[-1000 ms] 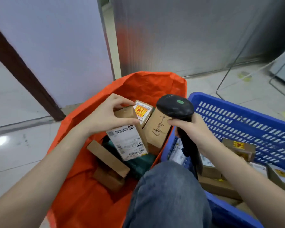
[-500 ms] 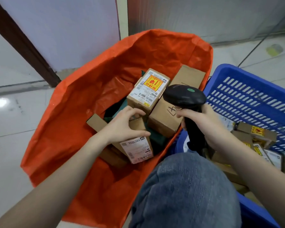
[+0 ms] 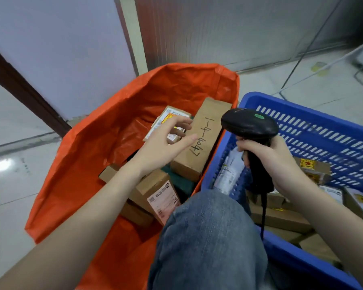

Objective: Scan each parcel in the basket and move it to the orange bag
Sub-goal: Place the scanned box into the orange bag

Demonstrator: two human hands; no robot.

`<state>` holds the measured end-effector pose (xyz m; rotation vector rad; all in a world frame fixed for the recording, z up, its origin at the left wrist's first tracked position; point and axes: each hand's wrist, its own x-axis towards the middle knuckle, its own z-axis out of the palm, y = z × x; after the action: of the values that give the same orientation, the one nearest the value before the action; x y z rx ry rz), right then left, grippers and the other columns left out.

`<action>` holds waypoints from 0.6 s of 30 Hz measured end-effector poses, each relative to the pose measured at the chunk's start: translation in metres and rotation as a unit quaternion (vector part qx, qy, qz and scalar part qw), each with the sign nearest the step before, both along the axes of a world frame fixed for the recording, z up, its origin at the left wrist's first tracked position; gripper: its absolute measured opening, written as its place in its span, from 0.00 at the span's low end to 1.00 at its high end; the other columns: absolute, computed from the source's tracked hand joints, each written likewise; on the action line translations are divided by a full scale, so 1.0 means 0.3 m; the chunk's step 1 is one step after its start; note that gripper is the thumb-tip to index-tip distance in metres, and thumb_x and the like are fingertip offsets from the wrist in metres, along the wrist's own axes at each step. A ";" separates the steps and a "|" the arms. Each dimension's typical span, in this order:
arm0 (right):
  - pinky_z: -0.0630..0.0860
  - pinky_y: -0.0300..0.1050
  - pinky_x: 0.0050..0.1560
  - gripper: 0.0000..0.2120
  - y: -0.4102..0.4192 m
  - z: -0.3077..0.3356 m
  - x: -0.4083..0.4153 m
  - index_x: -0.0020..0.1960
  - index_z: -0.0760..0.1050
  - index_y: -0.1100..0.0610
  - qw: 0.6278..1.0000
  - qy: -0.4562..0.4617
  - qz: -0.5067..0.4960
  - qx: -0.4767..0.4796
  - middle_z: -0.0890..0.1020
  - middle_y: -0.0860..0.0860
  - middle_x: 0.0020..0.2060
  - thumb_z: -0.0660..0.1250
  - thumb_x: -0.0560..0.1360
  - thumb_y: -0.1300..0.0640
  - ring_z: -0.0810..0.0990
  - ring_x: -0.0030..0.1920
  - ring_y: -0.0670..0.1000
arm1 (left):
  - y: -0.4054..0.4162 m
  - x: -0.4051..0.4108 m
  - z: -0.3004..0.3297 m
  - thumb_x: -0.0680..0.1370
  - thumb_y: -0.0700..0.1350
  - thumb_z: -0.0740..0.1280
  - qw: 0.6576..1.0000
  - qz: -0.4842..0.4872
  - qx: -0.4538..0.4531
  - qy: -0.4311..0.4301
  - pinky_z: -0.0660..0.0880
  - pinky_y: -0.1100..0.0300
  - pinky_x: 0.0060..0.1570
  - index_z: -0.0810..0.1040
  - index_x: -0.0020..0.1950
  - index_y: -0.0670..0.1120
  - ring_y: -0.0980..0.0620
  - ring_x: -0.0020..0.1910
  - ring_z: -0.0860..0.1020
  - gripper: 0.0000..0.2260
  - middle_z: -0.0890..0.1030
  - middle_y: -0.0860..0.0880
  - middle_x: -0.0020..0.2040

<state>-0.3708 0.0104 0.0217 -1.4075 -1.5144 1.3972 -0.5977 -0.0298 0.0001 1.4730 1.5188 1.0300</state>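
The orange bag (image 3: 105,143) stands open at the centre left with several cardboard parcels inside. A small labelled parcel (image 3: 155,191) lies in it below my wrist, free of my fingers. My left hand (image 3: 166,143) hovers open above the bag, fingers spread, in front of a long box with handwriting (image 3: 205,141) and a parcel with a red and yellow label (image 3: 166,119). My right hand (image 3: 275,162) grips the black barcode scanner (image 3: 249,124) over the left edge of the blue basket (image 3: 323,130). More parcels (image 3: 314,167) lie in the basket.
My knee in blue jeans (image 3: 208,237) rises between bag and basket. The scanner's cable (image 3: 263,214) hangs down over the basket. A wall with a dark diagonal trim (image 3: 25,91) stands behind the bag, and pale floor tiles surround both containers.
My left hand has let go of the small labelled parcel, which now rests in the bag, and has lifted up and to the right with fingers spread. The scanner hand has barely moved.
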 end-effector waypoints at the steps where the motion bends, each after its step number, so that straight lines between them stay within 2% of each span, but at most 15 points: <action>1: 0.69 0.47 0.34 0.04 -0.003 0.025 0.044 0.41 0.77 0.64 1.000 0.001 -0.012 0.012 0.74 0.60 0.27 0.68 0.73 0.63 0.72 0.28 0.54 | 0.020 0.044 0.031 0.75 0.53 0.68 1.000 -0.011 0.009 -0.007 0.73 0.67 0.48 0.75 0.61 0.53 0.58 0.53 0.77 0.15 0.78 0.57 0.56; 4: 0.69 0.45 0.33 0.06 -0.015 0.101 0.207 0.38 0.76 0.61 0.997 0.000 -0.060 0.039 0.75 0.55 0.24 0.68 0.73 0.63 0.72 0.25 0.51 | 0.083 0.205 0.119 0.76 0.49 0.69 0.998 -0.048 0.031 -0.021 0.73 0.65 0.53 0.75 0.59 0.52 0.59 0.55 0.77 0.13 0.79 0.55 0.56; 6: 0.70 0.46 0.34 0.08 -0.028 0.145 0.334 0.38 0.75 0.65 0.993 -0.004 -0.099 0.058 0.74 0.53 0.22 0.69 0.73 0.62 0.73 0.26 0.51 | 0.123 0.327 0.164 0.75 0.51 0.69 0.996 -0.079 0.046 -0.022 0.73 0.63 0.58 0.75 0.58 0.55 0.58 0.59 0.76 0.13 0.79 0.54 0.59; 8: 0.70 0.48 0.36 0.11 -0.046 0.183 0.460 0.39 0.75 0.69 0.989 -0.009 -0.132 0.070 0.74 0.55 0.23 0.69 0.73 0.60 0.73 0.28 0.53 | 0.163 0.446 0.198 0.77 0.49 0.69 0.993 -0.107 0.053 -0.018 0.72 0.62 0.61 0.74 0.60 0.53 0.56 0.61 0.75 0.12 0.78 0.54 0.61; 10: 0.70 0.47 0.35 0.11 -0.069 0.211 0.581 0.39 0.76 0.68 0.984 -0.006 -0.165 0.069 0.74 0.55 0.23 0.70 0.73 0.59 0.73 0.27 0.53 | 0.193 0.561 0.221 0.78 0.47 0.68 0.989 -0.133 0.060 -0.020 0.72 0.64 0.60 0.74 0.59 0.55 0.57 0.62 0.75 0.11 0.77 0.55 0.61; 13: 0.70 0.46 0.34 0.10 -0.103 0.230 0.749 0.36 0.75 0.63 0.977 -0.002 -0.205 0.065 0.74 0.53 0.22 0.70 0.73 0.60 0.73 0.25 0.51 | 0.224 0.724 0.221 0.77 0.51 0.68 0.984 -0.169 0.057 -0.024 0.72 0.63 0.59 0.73 0.57 0.61 0.59 0.61 0.75 0.10 0.77 0.57 0.60; 18: 0.69 0.45 0.35 0.11 -0.131 0.176 0.981 0.33 0.75 0.62 0.967 -0.021 -0.246 0.068 0.75 0.52 0.20 0.71 0.72 0.60 0.73 0.23 0.49 | 0.252 0.934 0.144 0.77 0.52 0.67 0.982 -0.187 0.033 -0.010 0.69 0.68 0.57 0.72 0.59 0.59 0.61 0.62 0.74 0.12 0.77 0.59 0.60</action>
<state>-0.0764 -0.0289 0.0746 -1.5940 -1.1485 0.9463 -0.3176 0.0458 0.0434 1.7078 1.1410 0.8703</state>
